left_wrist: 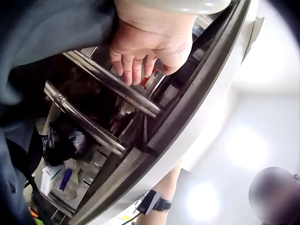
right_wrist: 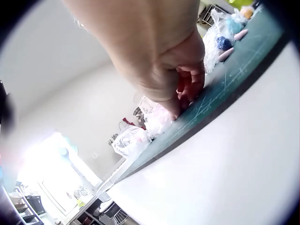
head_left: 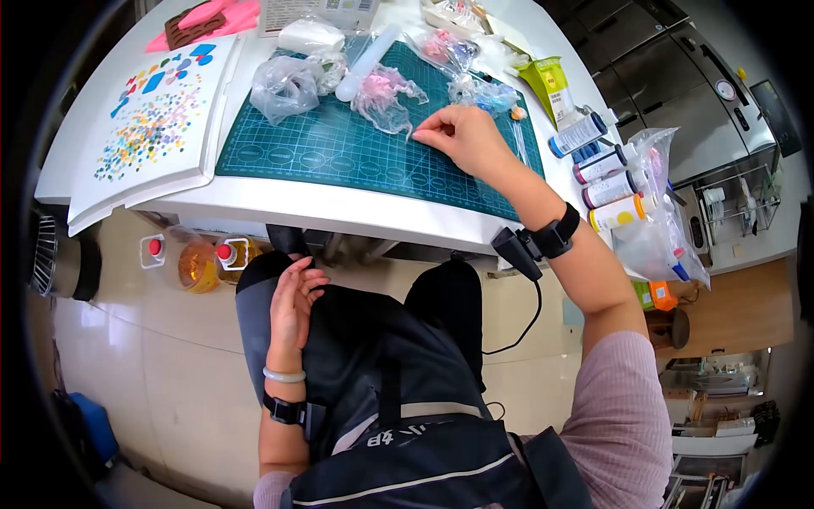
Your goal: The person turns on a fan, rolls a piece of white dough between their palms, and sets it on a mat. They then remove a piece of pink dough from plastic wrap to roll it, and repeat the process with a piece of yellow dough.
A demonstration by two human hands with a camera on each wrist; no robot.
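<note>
In the head view, the right hand (head_left: 466, 140) is over the green cutting mat (head_left: 339, 157), thumb and forefinger pinching the edge of a clear plastic bag (head_left: 386, 97) with pink material inside. The right wrist view has that hand (right_wrist: 180, 70) low at the mat (right_wrist: 225, 89), its fingertips beside the pink bag (right_wrist: 158, 121); the exact contact is partly hidden. Below the table edge, the left hand (head_left: 294, 297) rests near the lap, fingers loosely bent and holding nothing. It also appears, empty, in the left wrist view (left_wrist: 150, 47).
A translucent roller (head_left: 369, 64) and a clear bag (head_left: 285, 87) lie toward the mat's back. Colourful dots cover a white sheet (head_left: 157, 119) at left. Several bottles (head_left: 579, 134) line the right side near a green packet (head_left: 549, 89). Metal bars (left_wrist: 117, 84) run under the table.
</note>
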